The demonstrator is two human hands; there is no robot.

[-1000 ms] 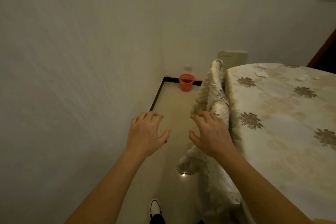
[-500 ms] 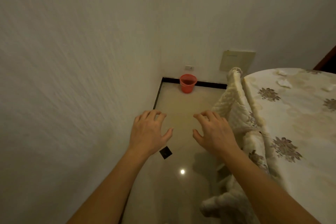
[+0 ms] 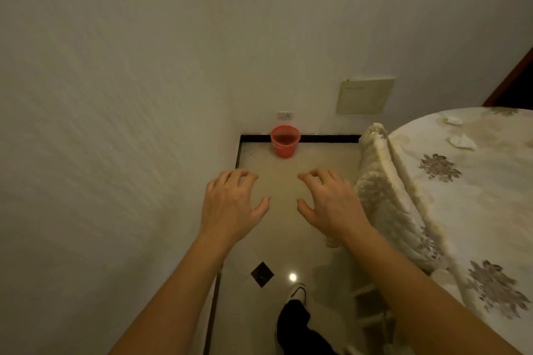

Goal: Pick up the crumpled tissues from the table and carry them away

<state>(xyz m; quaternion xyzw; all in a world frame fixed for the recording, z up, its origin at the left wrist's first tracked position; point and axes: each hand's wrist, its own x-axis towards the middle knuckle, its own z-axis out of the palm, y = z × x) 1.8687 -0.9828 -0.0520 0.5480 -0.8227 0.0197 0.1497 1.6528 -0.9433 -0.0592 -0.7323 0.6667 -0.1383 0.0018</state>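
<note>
Two white crumpled tissues lie on the round table (image 3: pixel 473 210) at the far right: one tissue (image 3: pixel 461 141) nearer me, another tissue (image 3: pixel 452 120) behind it. The table has a cream cloth with brown flower prints. My left hand (image 3: pixel 230 204) and my right hand (image 3: pixel 331 204) hover side by side over the floor, left of the table, palms down, fingers spread and curled, holding nothing. Both hands are well short of the tissues.
An orange bin (image 3: pixel 285 141) stands on the floor against the far wall, under a wall socket (image 3: pixel 285 115). A cloth-covered chair (image 3: pixel 383 190) stands against the table's left edge. A white wall runs along my left. My foot (image 3: pixel 297 294) is on the glossy tile floor.
The view has swung left and moved forward down the passage; the table has slid to the right and the orange bin looks nearer. My hands stay empty and spread.
</note>
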